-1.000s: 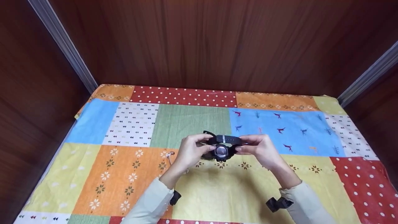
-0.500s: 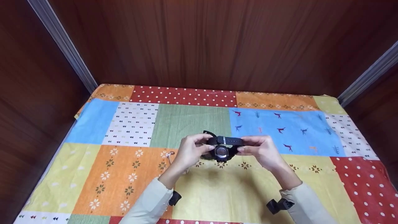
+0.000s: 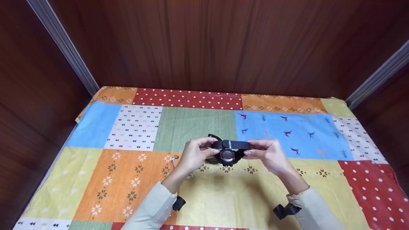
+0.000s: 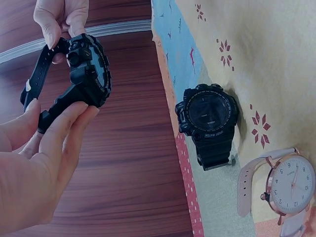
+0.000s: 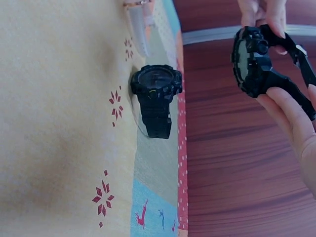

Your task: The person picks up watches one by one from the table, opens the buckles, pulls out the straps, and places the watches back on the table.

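Observation:
Both hands hold a black digital watch [image 3: 227, 155] above the table, its round face toward me and its strap bent into a loop behind. My left hand [image 3: 194, 155] pinches one side of the strap between thumb and fingers. On the opposite side, my right hand [image 3: 271, 154] pinches the strap likewise. A pale keeper shows on the strap [image 4: 37, 81]. Under the held watch a second black watch [image 4: 208, 114] lies face up on the cloth; in the head view the left hand partly hides it. Beside it lies a rose-gold watch [image 4: 292, 183] with a white dial and pale strap.
A patchwork-patterned cloth [image 3: 271, 198] covers the table. Dark wood panels [image 3: 204, 44] enclose it at the back and sides, with metal strips [image 3: 65, 48] at the corners. Black wrist-camera mounts [image 3: 286, 210] sit at the sleeve cuffs.
Over the past second the held watch's strap has dipped slightly and shifted a little to the right, along with the right hand's fingers. Both hands keep their hold.

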Action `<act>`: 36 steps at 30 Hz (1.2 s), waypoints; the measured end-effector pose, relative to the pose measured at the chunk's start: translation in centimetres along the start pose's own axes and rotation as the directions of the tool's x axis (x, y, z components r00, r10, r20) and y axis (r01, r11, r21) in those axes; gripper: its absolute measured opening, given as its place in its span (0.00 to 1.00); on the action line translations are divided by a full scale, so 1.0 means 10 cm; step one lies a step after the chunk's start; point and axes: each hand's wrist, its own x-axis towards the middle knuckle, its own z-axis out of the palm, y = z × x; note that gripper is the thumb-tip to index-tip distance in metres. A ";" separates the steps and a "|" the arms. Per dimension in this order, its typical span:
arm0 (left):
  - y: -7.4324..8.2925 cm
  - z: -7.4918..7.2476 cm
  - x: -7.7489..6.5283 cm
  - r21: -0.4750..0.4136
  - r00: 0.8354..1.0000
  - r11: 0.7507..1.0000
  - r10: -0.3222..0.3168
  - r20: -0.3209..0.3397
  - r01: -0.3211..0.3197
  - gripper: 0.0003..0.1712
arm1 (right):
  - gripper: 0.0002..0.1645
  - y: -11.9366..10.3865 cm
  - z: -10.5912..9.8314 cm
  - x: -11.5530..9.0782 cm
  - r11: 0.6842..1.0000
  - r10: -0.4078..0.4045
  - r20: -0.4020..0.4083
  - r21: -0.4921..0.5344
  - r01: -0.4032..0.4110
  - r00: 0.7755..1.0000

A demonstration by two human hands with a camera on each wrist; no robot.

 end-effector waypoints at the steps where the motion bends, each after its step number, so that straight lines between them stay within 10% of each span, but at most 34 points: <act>1: 0.00 0.00 0.00 -0.003 1.000 1.000 -0.004 0.001 0.004 0.15 | 0.22 0.00 0.00 0.00 1.000 -0.005 0.003 0.004 0.005 1.000; 28: -0.04 -0.03 0.00 -0.090 0.999 0.995 -0.049 0.025 0.051 0.17 | 0.23 0.06 -0.03 0.01 0.999 -0.027 0.013 0.030 0.027 1.000; 36: -0.04 -0.08 0.00 -0.302 0.996 0.950 -0.065 0.056 0.079 0.19 | 0.20 0.09 -0.09 0.00 0.958 -0.148 0.100 0.263 0.117 0.984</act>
